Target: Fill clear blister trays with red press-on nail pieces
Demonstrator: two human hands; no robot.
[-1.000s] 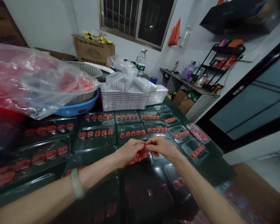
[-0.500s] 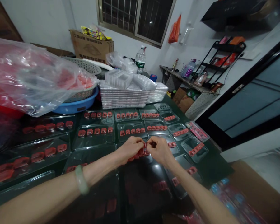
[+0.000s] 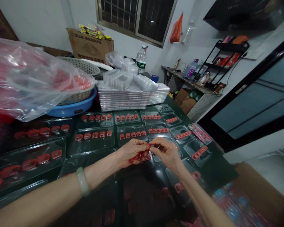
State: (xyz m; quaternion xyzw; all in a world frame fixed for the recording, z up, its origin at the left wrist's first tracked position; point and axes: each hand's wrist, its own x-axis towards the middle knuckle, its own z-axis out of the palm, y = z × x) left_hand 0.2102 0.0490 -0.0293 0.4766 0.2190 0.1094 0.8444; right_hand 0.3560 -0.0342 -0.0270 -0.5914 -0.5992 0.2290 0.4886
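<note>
Several small red plastic pieces (image 3: 139, 156) are gathered in my left hand (image 3: 131, 149), whose fingers are curled round them. Thumb and forefinger of my right hand (image 3: 165, 151) pinch at a red piece right against the left fingertips. Part of that piece is hidden by the fingers. Under and around both hands lie clear plastic trays (image 3: 90, 146), set out in rows on the dark green table (image 3: 217, 170). Many trays carry a line of red pieces (image 3: 94, 135) like those in my hand.
Behind the trays stands a stack of clear blister packs (image 3: 123, 99). To its left are a blue basin (image 3: 73, 107) and a big clear bag (image 3: 26, 75) with red things. A filled red pack (image 3: 200, 133) lies by the right edge; more packages (image 3: 236, 201) are lower right.
My left hand has turned so that the red pieces in it show more. The right hand has shifted slightly right, fingers more extended. The view has tilted a little.
</note>
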